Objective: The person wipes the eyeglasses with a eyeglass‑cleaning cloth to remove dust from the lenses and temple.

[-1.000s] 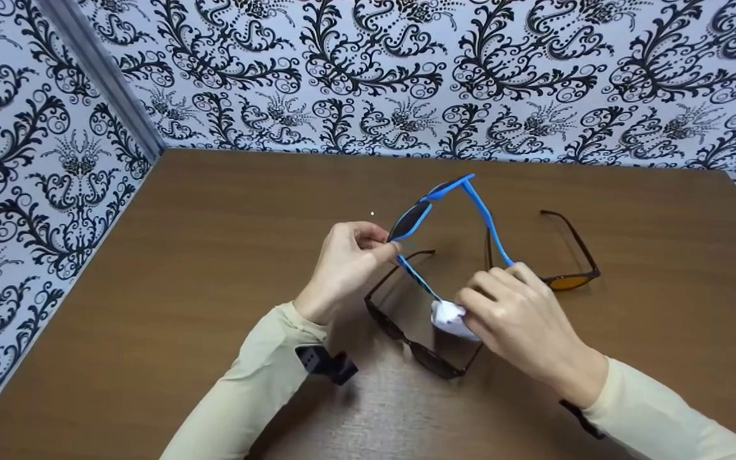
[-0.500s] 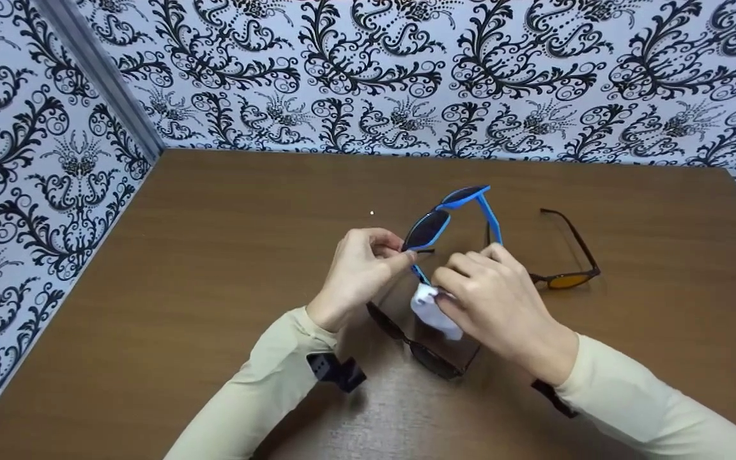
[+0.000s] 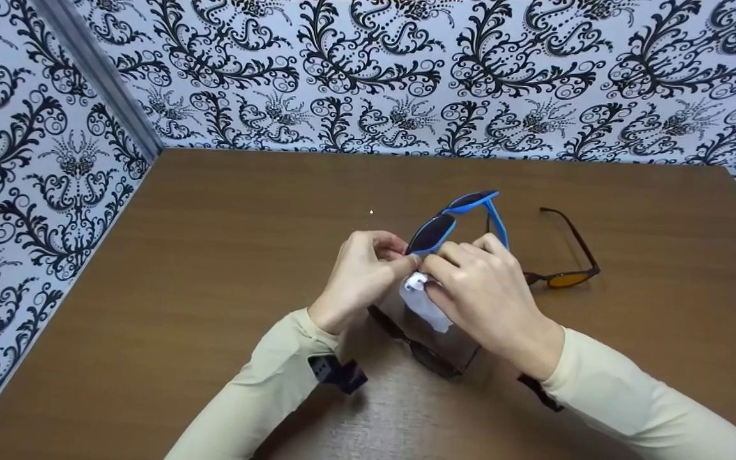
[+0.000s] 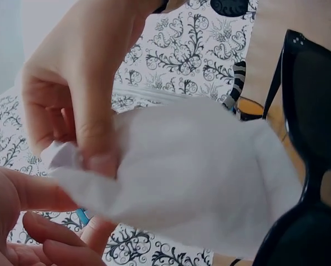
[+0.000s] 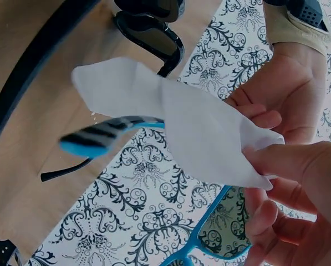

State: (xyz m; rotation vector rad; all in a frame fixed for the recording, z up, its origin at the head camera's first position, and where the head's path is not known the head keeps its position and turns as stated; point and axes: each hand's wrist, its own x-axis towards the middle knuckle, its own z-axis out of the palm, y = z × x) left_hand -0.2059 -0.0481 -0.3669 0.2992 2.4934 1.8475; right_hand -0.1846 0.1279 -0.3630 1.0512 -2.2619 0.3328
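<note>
Blue-framed sunglasses (image 3: 432,234) with dark lenses are held up over the table, temples spread toward the person. My left hand (image 3: 365,275) pinches them at the near corner by the hinge. Between thumb and fingers, my right hand (image 3: 486,297) grips a white cloth (image 3: 429,306), right beside the left fingertips. In the right wrist view the cloth (image 5: 204,133) drapes over one temple, whose striped black-and-blue tip (image 5: 98,136) sticks out past it. The cloth (image 4: 193,177) hides much of the sunglasses in the left wrist view.
Black sunglasses (image 3: 432,359) lie on the brown table (image 3: 234,255) below the hands. To the right lie dark-framed glasses with orange lenses (image 3: 569,280), partly behind the right hand. Patterned black-and-white panels (image 3: 368,76) stand along the back and left of the table.
My right hand has slid the cloth along the temple, leftward toward the hinge and my left hand. The blue sunglasses and left hand have shifted slightly right and down.
</note>
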